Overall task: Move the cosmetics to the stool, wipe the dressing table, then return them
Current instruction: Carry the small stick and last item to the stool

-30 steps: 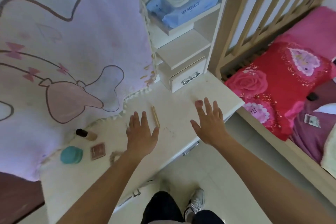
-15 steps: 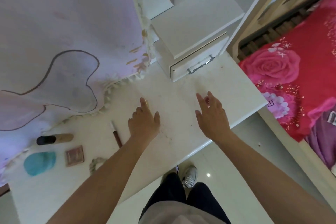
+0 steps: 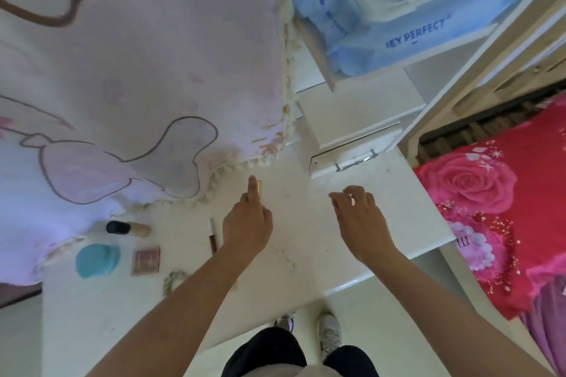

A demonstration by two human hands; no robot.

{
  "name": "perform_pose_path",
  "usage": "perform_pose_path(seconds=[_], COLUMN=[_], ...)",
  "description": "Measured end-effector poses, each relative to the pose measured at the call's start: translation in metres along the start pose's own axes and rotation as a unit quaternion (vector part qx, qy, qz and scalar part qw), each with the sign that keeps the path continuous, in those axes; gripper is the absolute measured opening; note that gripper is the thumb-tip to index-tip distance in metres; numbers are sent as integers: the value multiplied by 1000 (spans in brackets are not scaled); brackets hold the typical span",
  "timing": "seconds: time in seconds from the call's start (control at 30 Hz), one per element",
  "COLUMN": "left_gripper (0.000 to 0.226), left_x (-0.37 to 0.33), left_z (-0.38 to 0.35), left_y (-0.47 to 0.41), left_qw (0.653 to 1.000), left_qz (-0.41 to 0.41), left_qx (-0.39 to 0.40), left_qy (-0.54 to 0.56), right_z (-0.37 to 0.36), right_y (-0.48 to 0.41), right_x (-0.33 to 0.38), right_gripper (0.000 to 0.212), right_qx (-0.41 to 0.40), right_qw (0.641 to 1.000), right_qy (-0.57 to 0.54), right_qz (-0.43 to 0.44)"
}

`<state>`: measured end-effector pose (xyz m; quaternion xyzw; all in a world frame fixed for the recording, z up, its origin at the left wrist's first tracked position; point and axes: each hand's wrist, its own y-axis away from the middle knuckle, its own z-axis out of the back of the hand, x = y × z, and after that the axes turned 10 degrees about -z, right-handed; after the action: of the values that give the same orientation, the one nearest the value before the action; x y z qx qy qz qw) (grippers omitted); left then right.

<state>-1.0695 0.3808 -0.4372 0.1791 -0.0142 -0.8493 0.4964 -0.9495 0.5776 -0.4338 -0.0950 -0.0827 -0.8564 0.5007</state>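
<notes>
On the white dressing table (image 3: 306, 257) my left hand (image 3: 248, 223) grips a slim gold stick (image 3: 259, 187), with the index finger lying straight along it. My right hand (image 3: 358, 217) hovers to its right with the fingers curled, pinching a small pale item (image 3: 352, 199) too small to identify. A thin brown lip pencil (image 3: 212, 236) lies just left of my left hand. Further left lie a beige bottle with a black cap (image 3: 127, 228), a teal round compact (image 3: 98, 260), a brown square compact (image 3: 146, 260) and a pale hair tie (image 3: 173, 281). The stool is out of view.
A pink cartoon cloth (image 3: 137, 70) hangs over the table's back left. A small drawer unit (image 3: 352, 156) stands at the back, with a blue pack of wet wipes (image 3: 398, 15) on the shelf above. A bed with a red rose blanket (image 3: 505, 208) lies on the right.
Both hands were flat over the table. My left hand has now curled round the gold stick and my right fingers have closed into a pinch. The camera has tilted up.
</notes>
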Motion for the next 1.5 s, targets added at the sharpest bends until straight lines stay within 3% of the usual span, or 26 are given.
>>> perform_pose_path(seconds=[0.13,0.27,0.5,0.7,0.97,1.27,1.5], left_gripper=[69,66,61,38,30,34,35], left_x=[3,16,56,99,136,184,230], left_z=[41,72,111,131,114,100,74], left_y=[35,104,254,399,619,839,938], left_qw=[996,983,947,889,800,734,678], left_qz=[32,74,232,378,493,580,639], left_qx=[-79,-168,-209,-244,-328,-342,-357], left_qy=[15,-1,-76,-88,-94,-90,-64], right_z=[28,39,38,42,33,16,-18], right_y=[1,11,72,172,360,576,675], right_x=[26,62,174,289,413,522,583], right_gripper=[36,31,31,24,27,28,33], right_qx=[-3,-3,40,65,122,133,147], right_qw=[996,981,934,851,735,645,592], right_qy=[-75,-128,-151,-157,-183,-160,-112], right_qz=[47,147,320,497,641,736,784])
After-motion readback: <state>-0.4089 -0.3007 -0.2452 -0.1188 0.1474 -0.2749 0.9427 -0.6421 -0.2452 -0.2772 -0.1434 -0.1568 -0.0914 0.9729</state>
